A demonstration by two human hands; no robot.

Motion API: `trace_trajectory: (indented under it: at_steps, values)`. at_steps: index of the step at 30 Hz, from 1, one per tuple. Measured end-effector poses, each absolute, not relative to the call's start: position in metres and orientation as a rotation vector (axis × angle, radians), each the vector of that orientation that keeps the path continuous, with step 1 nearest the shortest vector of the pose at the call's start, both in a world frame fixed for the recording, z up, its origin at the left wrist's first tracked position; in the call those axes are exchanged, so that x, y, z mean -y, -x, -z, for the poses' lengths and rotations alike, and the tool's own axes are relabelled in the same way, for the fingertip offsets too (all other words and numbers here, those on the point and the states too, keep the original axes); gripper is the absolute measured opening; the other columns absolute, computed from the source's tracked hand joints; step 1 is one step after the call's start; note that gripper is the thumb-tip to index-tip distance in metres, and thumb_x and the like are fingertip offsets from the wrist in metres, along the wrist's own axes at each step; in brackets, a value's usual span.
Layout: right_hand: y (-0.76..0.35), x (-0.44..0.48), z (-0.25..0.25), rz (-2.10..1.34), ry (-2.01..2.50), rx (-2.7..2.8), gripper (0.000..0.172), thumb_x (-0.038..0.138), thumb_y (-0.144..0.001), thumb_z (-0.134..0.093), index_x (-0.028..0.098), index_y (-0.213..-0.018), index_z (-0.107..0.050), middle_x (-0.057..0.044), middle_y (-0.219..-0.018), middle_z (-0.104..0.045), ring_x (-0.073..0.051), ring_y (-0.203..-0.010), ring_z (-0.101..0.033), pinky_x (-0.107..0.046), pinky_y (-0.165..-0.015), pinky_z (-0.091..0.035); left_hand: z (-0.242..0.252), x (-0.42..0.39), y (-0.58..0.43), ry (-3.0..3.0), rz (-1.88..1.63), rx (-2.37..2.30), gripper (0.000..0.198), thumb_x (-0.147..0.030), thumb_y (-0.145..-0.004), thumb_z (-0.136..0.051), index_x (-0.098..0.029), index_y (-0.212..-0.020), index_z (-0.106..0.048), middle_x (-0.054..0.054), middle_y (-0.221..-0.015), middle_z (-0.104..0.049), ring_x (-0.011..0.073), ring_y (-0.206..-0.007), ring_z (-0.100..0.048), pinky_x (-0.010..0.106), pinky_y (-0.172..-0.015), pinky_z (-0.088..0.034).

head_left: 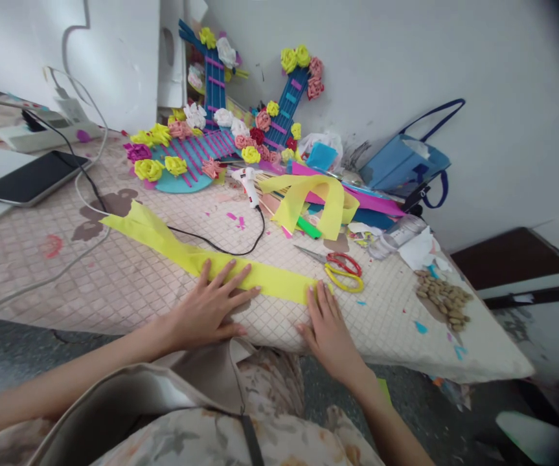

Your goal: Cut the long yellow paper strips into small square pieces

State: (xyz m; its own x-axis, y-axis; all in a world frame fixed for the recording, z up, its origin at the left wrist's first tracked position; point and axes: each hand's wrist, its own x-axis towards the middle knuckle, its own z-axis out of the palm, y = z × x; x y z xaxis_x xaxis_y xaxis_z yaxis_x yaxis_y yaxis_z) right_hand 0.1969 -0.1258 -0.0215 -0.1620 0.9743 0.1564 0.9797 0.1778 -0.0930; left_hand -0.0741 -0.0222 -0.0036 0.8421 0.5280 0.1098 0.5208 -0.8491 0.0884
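A long yellow paper strip [177, 249] lies across the patterned table cover [114, 278], running from upper left to the near edge. My left hand [211, 304] rests flat on it, fingers spread and open. My right hand [325, 320] lies flat at the strip's right end, fingertips touching the paper, fingers stretched out. Just beyond my right hand lie red and yellow handled scissors [340, 268].
A white glue gun [249, 184] with a black cord [230, 249] lies behind the strip. Paper-flower craft [201, 149], more yellow and pink paper [318, 200], a blue bag [405, 165], a tablet [34, 178], a power strip [41, 129] and a pile of nuts [444, 301] surround it.
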Motion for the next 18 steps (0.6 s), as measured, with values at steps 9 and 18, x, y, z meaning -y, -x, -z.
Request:
trace_trajectory:
  at_steps: [9, 18]
  values:
    - [-0.139, 0.080, 0.000, -0.032, 1.548, 2.468, 0.052, 0.017, -0.087, -0.037, 0.012, -0.138, -0.031, -0.011, -0.142, -0.035, -0.024, -0.136, -0.018, -0.052, -0.109, -0.021, 0.002, 0.023, 0.074, -2.960, -0.165, -0.847, 0.070, -0.055, -0.081, -0.046, -0.031, -0.141, -0.018, 0.011, -0.149, -0.014, 0.0362, -0.135, -0.010, 0.064, -0.100, -0.006]
    - [-0.153, 0.064, 0.013, -0.064, 1.524, 2.522, 0.057, -0.002, -0.078, -0.034, 0.006, -0.134, -0.036, -0.015, -0.140, -0.037, -0.022, -0.133, -0.025, -0.045, -0.107, -0.030, 0.003, 0.023, 0.059, -2.916, -0.330, -1.045, 0.045, -0.031, -0.091, -0.035, -0.017, -0.134, -0.037, 0.010, -0.139, -0.040, 0.0314, -0.129, -0.029, 0.059, -0.103, -0.016]
